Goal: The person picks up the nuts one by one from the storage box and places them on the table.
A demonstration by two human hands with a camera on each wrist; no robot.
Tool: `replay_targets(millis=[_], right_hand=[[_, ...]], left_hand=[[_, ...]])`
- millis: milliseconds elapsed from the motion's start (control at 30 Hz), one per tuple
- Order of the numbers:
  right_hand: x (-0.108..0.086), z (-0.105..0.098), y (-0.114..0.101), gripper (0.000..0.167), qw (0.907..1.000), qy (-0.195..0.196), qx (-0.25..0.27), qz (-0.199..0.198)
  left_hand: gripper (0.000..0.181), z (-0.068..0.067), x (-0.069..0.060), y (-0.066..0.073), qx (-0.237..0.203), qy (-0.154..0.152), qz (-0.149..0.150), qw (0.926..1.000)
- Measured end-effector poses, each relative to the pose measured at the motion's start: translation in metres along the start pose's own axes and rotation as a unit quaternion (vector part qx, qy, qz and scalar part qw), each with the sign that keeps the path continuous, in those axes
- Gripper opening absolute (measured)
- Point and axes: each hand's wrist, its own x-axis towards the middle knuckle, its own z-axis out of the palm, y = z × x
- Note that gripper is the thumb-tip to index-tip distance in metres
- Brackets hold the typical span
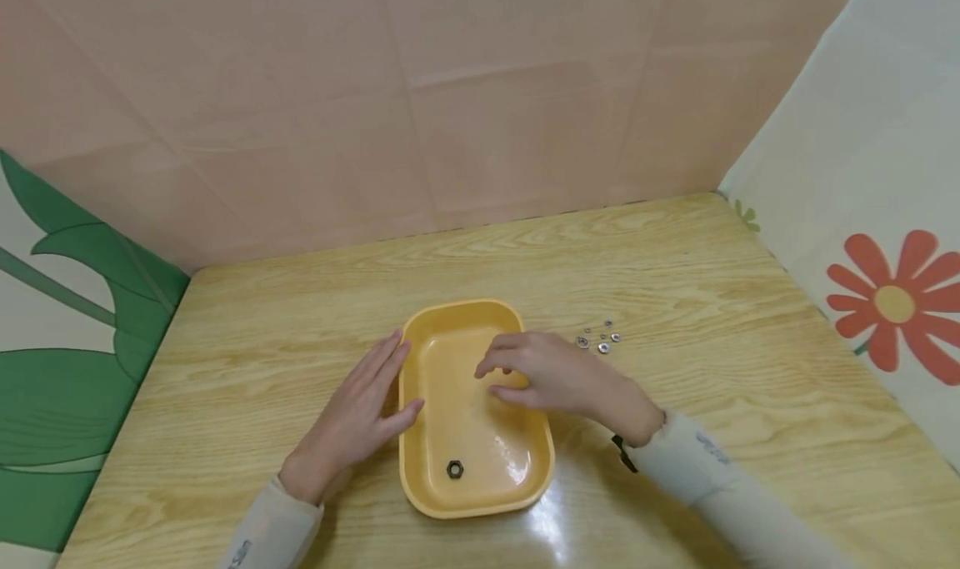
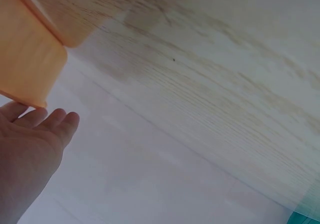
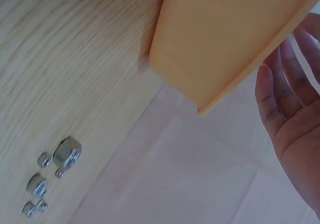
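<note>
A yellow plastic tray (image 1: 420, 502) lies on the wooden table, its long side running away from me. One dark hex nut (image 1: 454, 469) rests on its floor near the front left. Along the tray's left rim my left hand (image 1: 352, 415) lies with fingers extended and the thumb over the edge; the left wrist view has its fingertips at the tray's rim (image 2: 37, 104). Above the tray's right side hovers my right hand (image 1: 551, 373), fingers loosely bent and apart from the thumb, with nothing visible between them. Several silver nuts (image 1: 603, 348) of different sizes sit right of the tray.
In the right wrist view a large silver nut (image 3: 67, 153) stands among smaller ones on the tabletop. A pinkish sheet (image 1: 420, 111) backs the table (image 1: 262, 369). Side panels carry green leaves (image 1: 82, 419) on the left and a red flower (image 1: 894, 304) on the right.
</note>
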Motion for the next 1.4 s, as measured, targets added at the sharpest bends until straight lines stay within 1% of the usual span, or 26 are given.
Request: replay_targets(millis=[333, 700, 900, 1000, 1167, 1400], right_hand=[[0.007, 0.01, -0.006, 0.019, 0.9994, -0.026, 0.022, -0.007], [0.01, 0.018, -0.014, 0.02, 0.9986, -0.048, 0.02, -0.004], [0.014, 0.024, -0.019, 0.021, 0.9967, -0.075, 0.027, -0.013], [0.015, 0.028, -0.02, 0.021, 0.9961, -0.084, 0.025, -0.014], [0.017, 0.032, -0.023, 0.02, 0.9958, -0.086, 0.022, -0.02], [0.019, 0.037, -0.025, 0.02, 0.9953, -0.088, 0.012, -0.04]], left_hand=[[0.083, -0.002, 0.0, 0.002, -0.003, -0.011, -0.006, 0.9999], [0.082, -0.001, -0.001, 0.001, -0.008, -0.007, -0.004, 0.9999], [0.082, 0.0, -0.001, 0.0, -0.007, 0.0, 0.002, 1.0], [0.082, 0.0, -0.001, 0.001, -0.007, -0.002, -0.002, 1.0], [0.082, 0.0, -0.001, 0.001, -0.009, -0.002, -0.003, 0.9999], [0.082, 0.001, 0.0, 0.0, -0.005, 0.0, -0.001, 1.0]])
